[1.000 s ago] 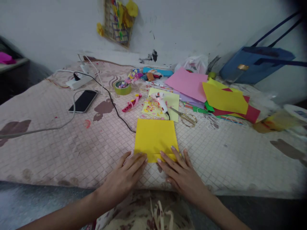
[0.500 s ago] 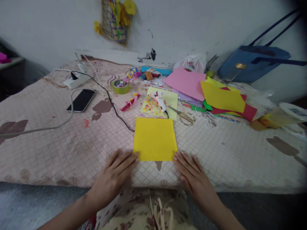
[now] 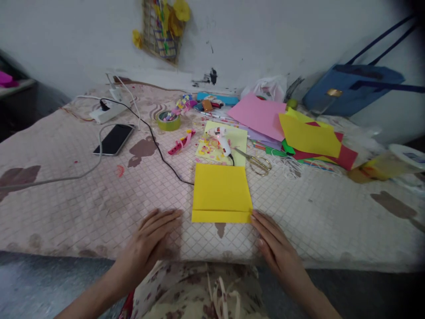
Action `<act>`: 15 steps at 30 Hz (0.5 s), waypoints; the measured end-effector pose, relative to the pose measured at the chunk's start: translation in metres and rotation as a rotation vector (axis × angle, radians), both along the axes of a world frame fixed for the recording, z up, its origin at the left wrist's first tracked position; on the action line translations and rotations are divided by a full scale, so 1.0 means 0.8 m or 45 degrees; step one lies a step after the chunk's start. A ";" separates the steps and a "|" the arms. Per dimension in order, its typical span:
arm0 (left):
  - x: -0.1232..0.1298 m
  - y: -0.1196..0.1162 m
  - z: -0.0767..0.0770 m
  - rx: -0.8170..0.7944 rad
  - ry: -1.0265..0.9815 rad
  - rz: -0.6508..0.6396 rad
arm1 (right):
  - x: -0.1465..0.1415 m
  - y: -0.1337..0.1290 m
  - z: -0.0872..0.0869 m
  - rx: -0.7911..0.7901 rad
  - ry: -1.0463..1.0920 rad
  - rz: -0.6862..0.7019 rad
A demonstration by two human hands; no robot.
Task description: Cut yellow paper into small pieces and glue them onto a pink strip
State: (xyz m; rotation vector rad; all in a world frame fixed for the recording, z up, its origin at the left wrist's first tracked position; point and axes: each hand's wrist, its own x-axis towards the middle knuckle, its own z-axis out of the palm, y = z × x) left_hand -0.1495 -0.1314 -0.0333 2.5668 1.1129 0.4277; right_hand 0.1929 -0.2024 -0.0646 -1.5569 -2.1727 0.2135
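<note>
A yellow sheet of paper [image 3: 222,188] lies on the cloth-covered table close to its front edge. A crease or folded strip runs across it near its lower side. My right hand [image 3: 277,241] is open, palm down, its fingertips touching the paper's lower right corner. To the left, my left hand [image 3: 154,237] rests open on the cloth, a small gap from the paper. Just beyond the paper, a white glue gun [image 3: 224,142] lies on a pale yellow sheet [image 3: 241,137], with gold-handled scissors [image 3: 258,164] beside it.
Several coloured sheets [image 3: 259,115] are piled at the back right, near white string [image 3: 289,166] and a plastic container [image 3: 387,166]. On the left lie a phone [image 3: 114,139], a power strip [image 3: 108,113] and cables. A tape roll [image 3: 168,120] and a pink clip-like object [image 3: 181,142] sit mid-table.
The yellow paper has shifted slightly right, and a line now shows across its lower part. My left hand has come off its corner and moved left; my right hand has moved slightly right.
</note>
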 end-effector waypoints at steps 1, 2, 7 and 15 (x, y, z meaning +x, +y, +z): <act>0.003 0.005 0.003 -0.065 -0.082 0.066 | 0.000 0.001 0.000 0.007 0.003 -0.004; 0.008 0.010 0.005 -0.135 -0.163 0.142 | -0.001 0.001 -0.001 0.017 0.000 -0.007; 0.055 0.042 0.010 -0.493 -0.460 0.390 | -0.006 0.002 -0.005 0.058 -0.036 -0.008; 0.089 0.064 0.013 -0.677 -0.600 0.361 | -0.011 0.011 -0.003 0.100 -0.231 0.047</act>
